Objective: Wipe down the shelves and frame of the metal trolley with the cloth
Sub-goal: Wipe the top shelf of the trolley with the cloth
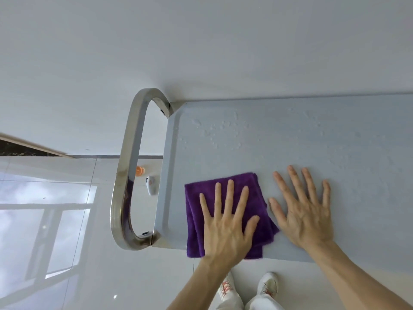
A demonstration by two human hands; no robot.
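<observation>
The trolley's grey top shelf (290, 142) fills the right half of the head view, with water droplets beaded on its far part. A folded purple cloth (201, 198) lies near the shelf's left front corner. My left hand (225, 222) presses flat on the cloth with fingers spread and straight. My right hand (306, 211) rests flat on the bare shelf just right of the cloth, fingers spread, holding nothing. A curved polished steel handle (125, 175) loops off the shelf's left end.
A white wall stands behind the trolley. Glossy white floor tiles (55, 220) spread to the left. On the floor beyond the handle are an orange-capped bottle (140, 170) and a small white object (150, 185). My white shoes (268, 285) show below the shelf's front edge.
</observation>
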